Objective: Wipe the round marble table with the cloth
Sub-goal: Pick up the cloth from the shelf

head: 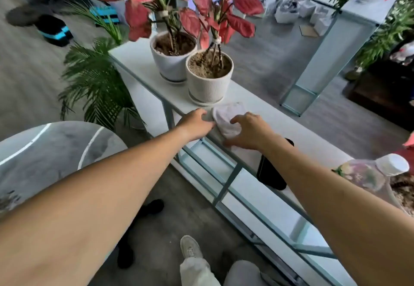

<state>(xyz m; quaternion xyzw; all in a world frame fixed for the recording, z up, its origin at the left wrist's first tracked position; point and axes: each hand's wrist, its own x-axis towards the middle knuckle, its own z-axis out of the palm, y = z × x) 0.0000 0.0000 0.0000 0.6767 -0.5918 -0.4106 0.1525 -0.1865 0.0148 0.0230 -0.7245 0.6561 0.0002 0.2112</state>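
Low at my left waits the round marble table (44, 151), unwiped, well apart from the long white bench (257, 97) ahead. Both hands reach onto that bench for the cloth (227, 117), which lies bunched beside the ribbed pot (208, 86). My left hand (197, 124) touches its edge with fingers loosely spread, and my right hand (248, 131) presses on it half-curled, neither gripping yet, I judge.

The person is showing two bare forearms, with no sleeves, watches or rings showing on either. The left hand (197, 124) and the right hand (251, 132) are both uncovered. Lower down, the legs are wearing light grey-beige trousers (197, 272), loose and creased, and one foot is wearing a pale off-white sneaker (190, 246) with laces.
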